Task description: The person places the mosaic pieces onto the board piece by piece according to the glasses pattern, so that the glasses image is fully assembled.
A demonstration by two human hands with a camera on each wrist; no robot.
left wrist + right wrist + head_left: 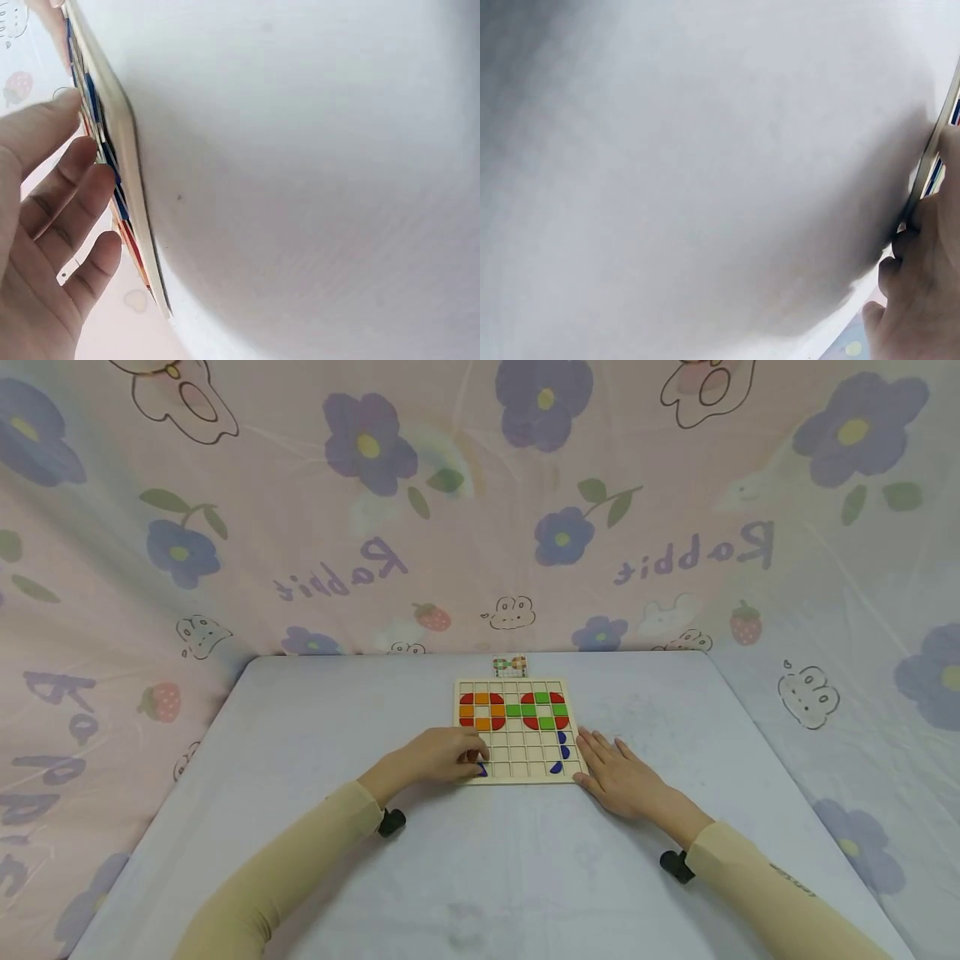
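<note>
A square wooden grid board lies on the table, its upper rows bearing two rings of coloured pieces: red and orange at left, red and green at right. My left hand reaches over the lower left corner, fingers bent and fingertips at the blue pieces. Beside those fingertips shows a blue piece; the palm side hides others. Along the lower right squares sit several rounded blue pieces. With fingers extended, my right hand rests flat against the board's right edge.
Behind the board lies a small pattern card with a coloured picture. A white cloth covers the table, and a flower-and-rabbit printed curtain hangs round its back and sides.
</note>
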